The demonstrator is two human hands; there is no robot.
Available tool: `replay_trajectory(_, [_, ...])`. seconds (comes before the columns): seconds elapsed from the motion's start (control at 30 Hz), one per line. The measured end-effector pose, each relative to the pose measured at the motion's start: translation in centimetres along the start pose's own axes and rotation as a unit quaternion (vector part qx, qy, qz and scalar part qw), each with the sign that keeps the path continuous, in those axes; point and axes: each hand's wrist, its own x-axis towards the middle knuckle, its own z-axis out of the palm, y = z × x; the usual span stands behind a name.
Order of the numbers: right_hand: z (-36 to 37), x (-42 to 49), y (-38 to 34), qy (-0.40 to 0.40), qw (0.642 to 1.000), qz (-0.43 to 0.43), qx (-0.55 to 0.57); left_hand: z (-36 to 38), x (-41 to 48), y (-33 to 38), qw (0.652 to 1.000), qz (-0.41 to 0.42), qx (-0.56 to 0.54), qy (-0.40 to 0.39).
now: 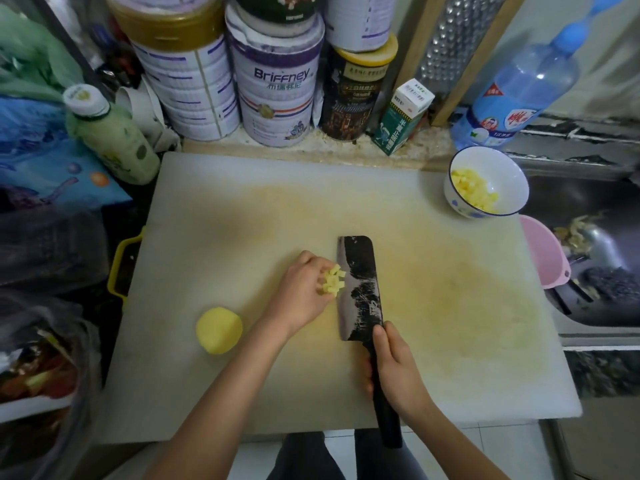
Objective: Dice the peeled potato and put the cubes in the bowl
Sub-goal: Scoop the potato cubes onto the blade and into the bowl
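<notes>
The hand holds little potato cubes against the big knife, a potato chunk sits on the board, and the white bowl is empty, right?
Not quite. The head view shows the white bowl holds diced potato, so it is not empty. The rest stands: the left hand holds little potato cubes against the big knife, and a potato chunk sits on the board.

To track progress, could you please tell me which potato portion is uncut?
The rounded potato piece on the board, left of the left hand; the rest are cubes, by that hand and in the bowl.
</notes>
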Motion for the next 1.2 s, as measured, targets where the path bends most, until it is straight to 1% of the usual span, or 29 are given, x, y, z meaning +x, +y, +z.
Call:
replay_trajectory(0.1, [-0.3,-0.1,-0.1,-0.009,1.000,-0.023,-0.018,0.8,-0.6,0.2,0.997,-0.013,-0.075,0.006])
replay_trajectory(0.17, [-0.4,-0.3,0.0,-0.010,0.999,-0.034,-0.033,1.5,-1.0,0.5,0.995,-0.016,-0.094,0.021])
replay_trajectory(0.33, [-1.3,-0.5,-0.2,-0.020,0.999,-0.031,-0.010,3.2,-2.0,0.6,0.992,-0.003,-0.099,0.075])
replay_trajectory(0.47, [-1.6,-0.8,-1.0,-0.049,0.997,-0.023,0.052,3.7,-2.5,1.0,0.986,0.037,-0.104,0.121])
replay_trajectory(0.57, [-2.1,-0.9,-1.9,-0.072,0.993,-0.019,0.091,3.5,-2.5,2.0,0.977,0.070,-0.085,0.183])
replay_trajectory(0.67, [-2.8,-0.9,-3.1,-0.085,0.991,-0.027,0.104,3.9,-2.2,3.7,0.962,0.083,-0.072,0.248])
replay_trajectory(0.77, [-3.9,-0.5,-4.2,-0.084,0.988,-0.031,0.127,4.7,-1.1,5.4,0.954,0.099,-0.061,0.276])
replay_trajectory(0.93, [-7.1,0.9,-5.7,-0.078,0.987,-0.054,0.127,6.1,1.4,8.8,0.951,0.135,-0.013,0.276])
replay_trajectory(1.03, [-9.9,2.1,-6.7,-0.078,0.987,-0.066,0.124,7.1,3.5,11.2,0.958,0.147,0.014,0.245])
replay_trajectory(1.13, [-13.5,3.3,-7.6,-0.072,0.989,-0.082,0.098,8.4,5.7,14.1,0.967,0.148,0.032,0.204])
replay_trajectory(1.2, [-16.2,4.2,-8.2,-0.069,0.990,-0.093,0.083,9.3,7.3,16.1,0.968,0.157,0.049,0.190])
